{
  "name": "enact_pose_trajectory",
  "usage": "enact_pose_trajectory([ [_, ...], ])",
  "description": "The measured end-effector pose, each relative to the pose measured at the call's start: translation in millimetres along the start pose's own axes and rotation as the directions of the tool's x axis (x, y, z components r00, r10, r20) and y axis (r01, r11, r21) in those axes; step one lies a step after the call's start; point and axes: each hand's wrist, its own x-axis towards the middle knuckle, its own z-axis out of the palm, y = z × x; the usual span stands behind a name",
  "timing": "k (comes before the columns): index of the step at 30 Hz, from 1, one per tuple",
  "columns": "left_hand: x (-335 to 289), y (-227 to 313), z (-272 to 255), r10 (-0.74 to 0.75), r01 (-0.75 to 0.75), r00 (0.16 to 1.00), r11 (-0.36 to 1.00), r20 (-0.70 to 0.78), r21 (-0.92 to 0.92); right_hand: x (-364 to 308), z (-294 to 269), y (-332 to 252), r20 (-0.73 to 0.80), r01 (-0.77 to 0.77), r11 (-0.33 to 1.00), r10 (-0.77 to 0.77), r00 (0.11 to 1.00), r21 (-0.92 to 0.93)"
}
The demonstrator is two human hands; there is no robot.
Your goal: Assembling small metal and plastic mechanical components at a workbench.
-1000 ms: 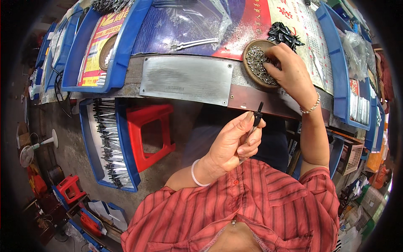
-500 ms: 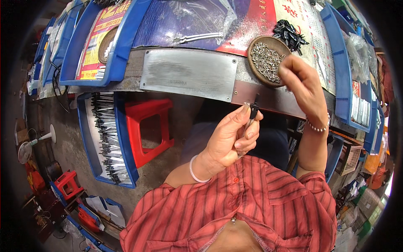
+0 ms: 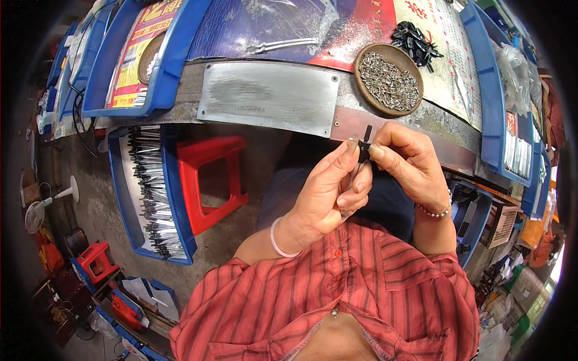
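Thumb and fingers of the left hand [image 3: 325,195] were curled snugly around a slim metal rod [image 3: 345,212], and the black plastic fitting [image 3: 363,152] at its upper end rose past the thumb tip. A thin dark prong [image 3: 368,132] stuck up from the fitting. The right hand [image 3: 414,167] had its thumb and forefinger drawn nearly together against the fitting's right side; whether they also held a small part could not be told, since the fingertips covered that spot. Both hands met in front of the striped red shirt [image 3: 337,289], close to the near edge of the workbench [image 3: 188,90]. A beaded bracelet [image 3: 435,212] circled the right wrist, a pale bangle [image 3: 276,237] the left.

On the bench beyond the hands stood a round brown bowl [image 3: 398,55] of small metal pins [image 3: 388,84], with a heap of black plastic pieces [image 3: 415,45] just behind it. Left of the bowl, a brushed metal plate [image 3: 268,96] was screwed down along the bench edge; thin metal strips [image 3: 286,45] lay farther back. Below, to the left, a long blue tray [image 3: 177,198] held black-ended metal rods [image 3: 153,186], beside a red plastic stool [image 3: 191,192].
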Motion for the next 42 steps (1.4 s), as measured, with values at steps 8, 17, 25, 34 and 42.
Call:
enact_pose_trajectory([
  [8,-2,-2,3,0.144,-0.124,0.988,0.957,-0.057,0.261,-5,9,-1,-0.041,-0.049,0.999,0.049,0.998,-0.002],
  [17,0,-4,0,0.075,-0.068,0.997,0.977,-0.023,0.204,-9,11,3,-0.097,-0.085,0.984,0.101,0.99,0.156],
  [25,5,-4,-2,0.082,-0.064,0.993,0.981,-0.09,0.186,-8,29,4,-0.282,0.126,0.803,-0.345,0.895,-0.583],
  [34,2,-6,1,0.046,-0.037,0.998,0.98,-0.044,0.194,-7,11,7,-0.155,-0.031,0.985,0.057,0.986,0.168],
  [42,-2,-6,9,-0.033,0.032,0.999,0.995,0.01,0.092,-9,6,8,0.013,-0.058,0.948,0.056,0.998,0.312],
])
